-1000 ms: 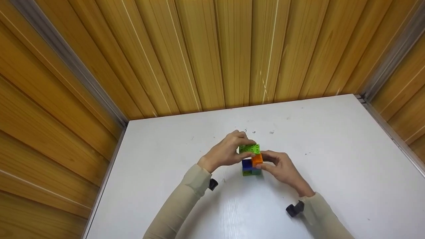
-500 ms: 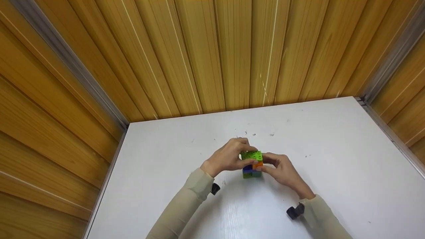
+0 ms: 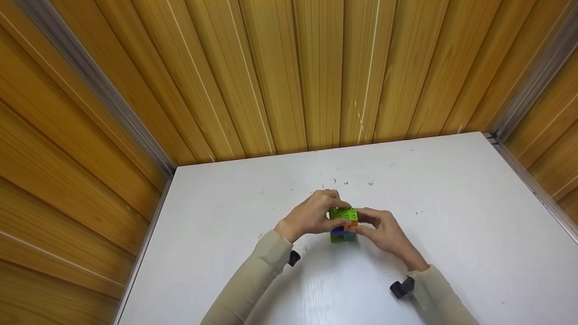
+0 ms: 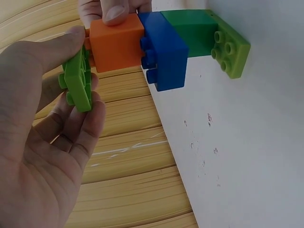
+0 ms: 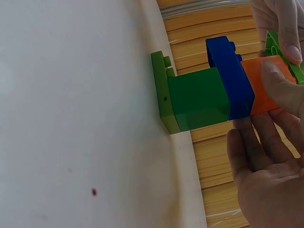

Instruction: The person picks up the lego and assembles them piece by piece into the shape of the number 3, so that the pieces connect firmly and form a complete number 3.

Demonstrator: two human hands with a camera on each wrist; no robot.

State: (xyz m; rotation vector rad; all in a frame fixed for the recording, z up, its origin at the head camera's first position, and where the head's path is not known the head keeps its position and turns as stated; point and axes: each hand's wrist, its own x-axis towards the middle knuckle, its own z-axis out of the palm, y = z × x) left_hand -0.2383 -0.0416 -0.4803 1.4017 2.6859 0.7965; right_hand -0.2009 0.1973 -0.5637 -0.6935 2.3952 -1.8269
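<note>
A stack of toy building bricks stands upright on the table. From the bottom, it has a light green base plate [image 4: 232, 52], a green block [image 4: 192, 33], a blue brick [image 4: 171, 61] and an orange block [image 4: 116, 45]. My left hand [image 3: 311, 213] pinches a light green studded plate [image 3: 343, 214] by its edges over the orange block. Some orange studs show beside that plate in the left wrist view, and I cannot tell if it is fully seated. My right hand [image 3: 384, 231] grips the orange block between thumb and fingers, steadying the stack from the right.
The white table [image 3: 226, 198] carries small dark marks behind the stack. Yellow wood-like panels [image 3: 280, 76] rise at its back and sides, with grey metal strips [image 3: 108, 99] in the corners. A small black camera sits at each wrist.
My left hand has lowered the light green plate from above and behind onto the top of the orange block. My right hand keeps its hold with hardly any movement.
</note>
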